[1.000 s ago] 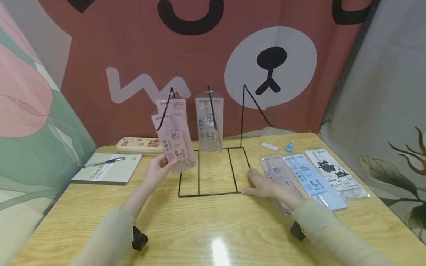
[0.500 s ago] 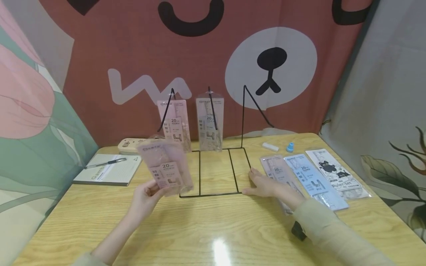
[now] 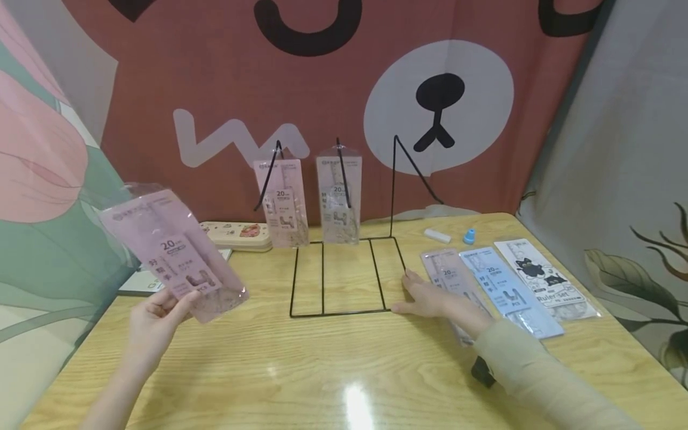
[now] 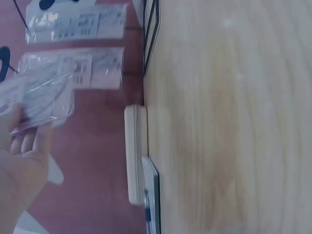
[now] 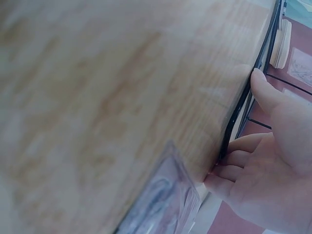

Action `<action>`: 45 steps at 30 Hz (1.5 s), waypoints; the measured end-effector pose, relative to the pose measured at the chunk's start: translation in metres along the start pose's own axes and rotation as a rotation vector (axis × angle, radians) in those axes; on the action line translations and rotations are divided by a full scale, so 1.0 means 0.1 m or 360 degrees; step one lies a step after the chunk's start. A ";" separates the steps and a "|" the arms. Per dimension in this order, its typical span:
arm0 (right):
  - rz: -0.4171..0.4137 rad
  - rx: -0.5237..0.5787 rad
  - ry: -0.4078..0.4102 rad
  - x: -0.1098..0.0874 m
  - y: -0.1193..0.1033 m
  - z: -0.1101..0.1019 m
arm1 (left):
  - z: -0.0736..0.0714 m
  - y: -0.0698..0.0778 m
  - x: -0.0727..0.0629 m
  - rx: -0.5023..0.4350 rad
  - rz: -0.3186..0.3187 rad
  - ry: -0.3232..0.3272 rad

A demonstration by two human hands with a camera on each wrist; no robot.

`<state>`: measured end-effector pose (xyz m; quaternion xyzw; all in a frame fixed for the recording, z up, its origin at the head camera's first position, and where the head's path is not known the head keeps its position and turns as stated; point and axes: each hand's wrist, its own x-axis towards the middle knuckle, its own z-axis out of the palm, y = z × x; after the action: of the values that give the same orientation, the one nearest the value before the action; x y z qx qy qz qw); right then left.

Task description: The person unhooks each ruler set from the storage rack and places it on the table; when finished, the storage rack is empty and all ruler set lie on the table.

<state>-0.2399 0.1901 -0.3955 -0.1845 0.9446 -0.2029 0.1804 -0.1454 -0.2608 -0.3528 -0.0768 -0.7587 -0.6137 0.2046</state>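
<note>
My left hand (image 3: 156, 325) pinches the lower edge of a pink ruler set packet (image 3: 174, 251), thumb in front, holding it tilted above the left side of the table. The packet's clear plastic wrap shows in the left wrist view. My right hand (image 3: 430, 297) rests at the right front corner of a black wire display rack (image 3: 344, 312), thumb at the front bar and fingers by the side bar. Another pink ruler set packet (image 3: 294, 206) hangs on the rack's left hook and a greyish packet (image 3: 328, 179) on the middle hook. The right hook (image 3: 419, 171) carries nothing.
Right of the rack lie a pinkish packet (image 3: 446, 272), a blue packet (image 3: 491, 283) and a white ruler set with black cats (image 3: 537, 278). Behind them are a white stick (image 3: 438, 236) and a blue cap-like piece (image 3: 469, 236). A pencil case (image 3: 242, 234) and partly hidden notebook (image 3: 141, 283) sit left.
My left hand has brought the pink packet away from the left hook, down and then to the left, uncovering the packet hanging behind it. The right hand has stayed at the rack's corner.
</note>
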 end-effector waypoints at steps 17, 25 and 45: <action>0.0002 0.0009 -0.0005 -0.01 -0.02 -0.01 | -0.04 -0.30 0.03 0.0512 -0.0976 -0.0737; 0.0009 -0.0003 -0.0005 -0.01 -0.03 -0.01 | 0.13 -0.36 0.08 0.0542 -0.1038 -0.0796; 0.0010 -0.0010 -0.0005 -0.01 -0.03 -0.02 | 0.24 -0.20 0.46 0.1224 -0.0132 -0.0476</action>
<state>-0.2388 0.1891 -0.3924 -0.1823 0.9455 -0.1991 0.1819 -0.1998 -0.2486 -0.3559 -0.0525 -0.9565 -0.2755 0.0809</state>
